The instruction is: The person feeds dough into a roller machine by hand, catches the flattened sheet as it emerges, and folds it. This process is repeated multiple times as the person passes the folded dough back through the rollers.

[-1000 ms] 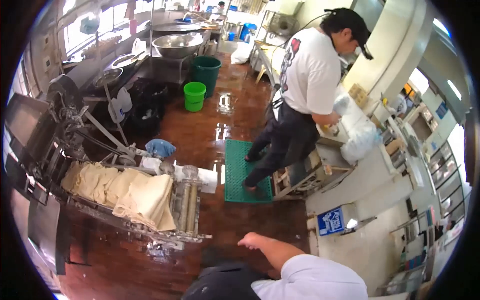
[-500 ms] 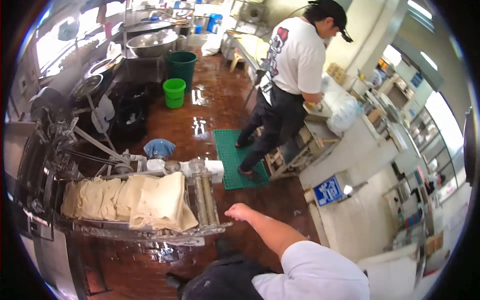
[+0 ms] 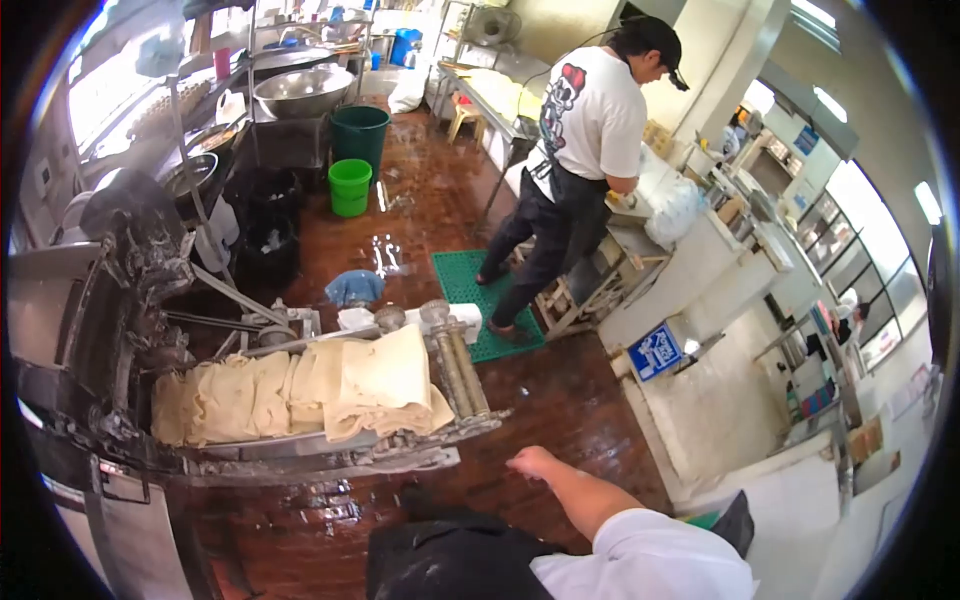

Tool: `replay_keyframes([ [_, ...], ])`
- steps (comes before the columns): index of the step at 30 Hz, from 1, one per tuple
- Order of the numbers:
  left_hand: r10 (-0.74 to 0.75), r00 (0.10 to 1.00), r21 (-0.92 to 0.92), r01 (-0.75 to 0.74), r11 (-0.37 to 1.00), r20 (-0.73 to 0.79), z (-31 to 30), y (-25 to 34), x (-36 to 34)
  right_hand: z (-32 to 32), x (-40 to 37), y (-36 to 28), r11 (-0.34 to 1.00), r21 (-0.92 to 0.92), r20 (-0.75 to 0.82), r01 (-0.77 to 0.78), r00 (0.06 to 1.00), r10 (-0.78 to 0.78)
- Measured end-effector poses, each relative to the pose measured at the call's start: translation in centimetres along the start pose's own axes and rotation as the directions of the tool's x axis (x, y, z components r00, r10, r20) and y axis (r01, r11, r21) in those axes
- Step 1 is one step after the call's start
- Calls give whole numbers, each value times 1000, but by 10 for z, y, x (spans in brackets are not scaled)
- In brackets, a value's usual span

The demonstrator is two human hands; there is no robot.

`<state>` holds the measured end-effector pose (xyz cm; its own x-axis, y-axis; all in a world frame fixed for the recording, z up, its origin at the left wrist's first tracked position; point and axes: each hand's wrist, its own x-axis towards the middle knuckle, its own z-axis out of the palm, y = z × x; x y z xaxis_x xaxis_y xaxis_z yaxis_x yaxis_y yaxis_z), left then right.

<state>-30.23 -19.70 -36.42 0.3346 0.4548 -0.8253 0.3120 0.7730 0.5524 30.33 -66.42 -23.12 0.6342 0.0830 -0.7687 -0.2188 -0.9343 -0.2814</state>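
Observation:
My right hand is held out over the wet floor with its fingers curled in, and nothing shows in it. It is apart from the machine, just right of its near end. Folded pale dough sheets lie in a long overlapping row on the bed of a dough-rolling machine. Bare metal rollers lie crosswise at the right end of the row. My left hand is out of sight.
A co-worker stands on a green mat at a side counter. Behind the machine are a black bin, a bright green bucket and a dark green bin. A blue sign is by the low wall. The brown floor looks wet.
My view has shifted, so the machine and dough appear farther right. My right hand sits lower and farther right in view, still curled. The co-worker stays at the counter.

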Motion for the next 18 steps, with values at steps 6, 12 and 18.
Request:
replay_keyframes([
  [6, -25, 997, 311, 45, 949, -68, 116, 35, -35, -9, 10, -59, 894, 305, -411, 329, 892, -188],
  [12, 78, 997, 641, -57, 765, -5, 78, 47, -38, -54, 65, -121, 541, 675, -556, 502, 828, -75],
  [18, -28, 931, 396, 181, 900, -363, 110, 114, -41, -68, 30, -242, 470, 602, -592, 646, 756, -281],
])
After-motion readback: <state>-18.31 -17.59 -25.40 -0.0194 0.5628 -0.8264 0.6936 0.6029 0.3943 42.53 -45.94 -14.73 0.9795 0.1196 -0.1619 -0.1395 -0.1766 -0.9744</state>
